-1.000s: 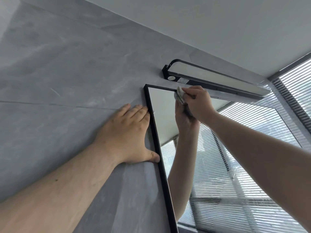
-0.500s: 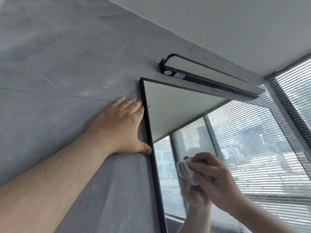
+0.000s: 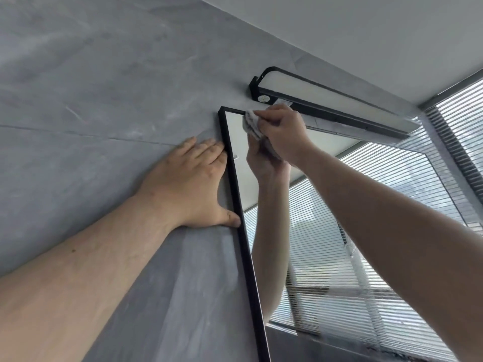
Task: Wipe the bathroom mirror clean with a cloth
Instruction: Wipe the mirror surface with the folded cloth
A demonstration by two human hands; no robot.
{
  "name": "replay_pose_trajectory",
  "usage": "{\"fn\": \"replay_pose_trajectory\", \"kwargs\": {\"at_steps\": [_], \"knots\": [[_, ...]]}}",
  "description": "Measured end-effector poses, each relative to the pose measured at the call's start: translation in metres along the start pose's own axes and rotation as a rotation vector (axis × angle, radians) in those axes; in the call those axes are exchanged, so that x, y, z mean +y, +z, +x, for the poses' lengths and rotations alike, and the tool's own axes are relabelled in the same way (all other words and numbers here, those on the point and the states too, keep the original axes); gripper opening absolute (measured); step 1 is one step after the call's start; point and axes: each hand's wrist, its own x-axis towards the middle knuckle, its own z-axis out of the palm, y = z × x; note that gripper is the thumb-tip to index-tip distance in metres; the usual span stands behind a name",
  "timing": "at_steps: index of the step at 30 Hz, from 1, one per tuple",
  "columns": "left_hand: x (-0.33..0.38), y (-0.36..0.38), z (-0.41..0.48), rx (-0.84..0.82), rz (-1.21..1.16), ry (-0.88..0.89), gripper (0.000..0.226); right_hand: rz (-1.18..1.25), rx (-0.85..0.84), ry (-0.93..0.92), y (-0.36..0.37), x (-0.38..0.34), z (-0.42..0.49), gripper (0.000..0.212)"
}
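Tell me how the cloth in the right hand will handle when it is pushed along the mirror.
The cloth looks soft and floppy: it is bunched into folds in the right hand, so it would probably go limp if released. It seems light, since one hand's fingers hold it up high. Pressed on the smooth mirror, it will likely glide easily.

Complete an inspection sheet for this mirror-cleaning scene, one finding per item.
Surface: black-framed rectangular wall mirror, mounted on the grey stone-look wall.
Job's things: crumpled white cloth, pressed on the glass near the top-left corner.
Clutter: nothing seen.
Hands: left hand flat on the wall, thumb at the frame; right hand grips the cloth.
Cables: nothing seen.
Surroundings: black bar lamp above the mirror; window blinds at right; white ceiling.
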Motion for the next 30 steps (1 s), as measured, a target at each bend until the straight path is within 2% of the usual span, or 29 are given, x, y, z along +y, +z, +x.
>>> {"fn": "replay_pose_trajectory", "kwargs": {"at_steps": [4,16,20,24,30], "knots": [[0.000,-0.001,-0.001,0.000,0.000,-0.003,0.135,0.008,-0.012,-0.003,-0.005,0.003,-0.012,0.024],[0.000,0.000,0.000,0.009,-0.012,-0.007,0.139,-0.007,-0.116,-0.019,-0.034,0.003,-0.144,0.022],[0.000,-0.001,-0.001,0.029,-0.011,-0.006,0.139,-0.003,-0.081,-0.074,-0.034,0.000,-0.174,0.025],[0.000,0.000,0.000,0.023,-0.014,-0.004,0.136,-0.032,-0.013,0.033,-0.025,-0.007,-0.161,0.021],[0.000,0.000,0.000,0.013,-0.006,0.000,0.132,-0.076,0.001,0.124,-0.017,-0.004,-0.070,0.025]]}}
